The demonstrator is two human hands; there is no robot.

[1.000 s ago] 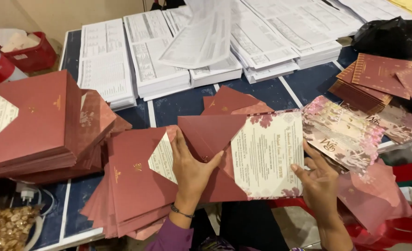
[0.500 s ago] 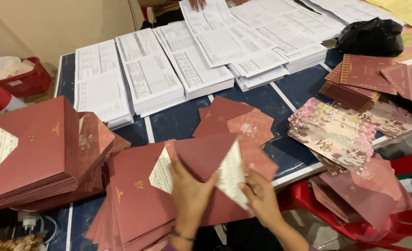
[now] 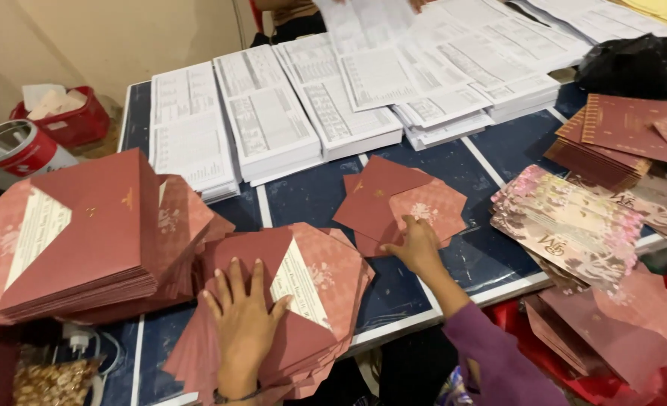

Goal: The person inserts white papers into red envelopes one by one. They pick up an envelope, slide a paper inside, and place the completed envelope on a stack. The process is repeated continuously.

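My left hand (image 3: 242,322) lies flat, fingers spread, on top of a stack of dark red envelopes (image 3: 303,301) near the table's front edge; the top one has its flap open and a white card showing inside. My right hand (image 3: 416,244) reaches forward and touches the lower edge of a small pile of loose red envelopes (image 3: 394,199) on the dark blue table (image 3: 307,192). Its fingers rest on the pile and do not close round anything.
A tall stack of red envelopes (image 3: 78,240) stands at the left. Piles of white printed sheets (image 3: 273,113) fill the back. Floral pink cards (image 3: 566,225) and more red envelopes (image 3: 612,135) lie right, beside a black bag (image 3: 634,64). Another person stands at the far edge.
The filled envelope has gone from my two hands onto the front stack, where my left hand now presses it. My right hand let go and reached forward to the loose envelopes.
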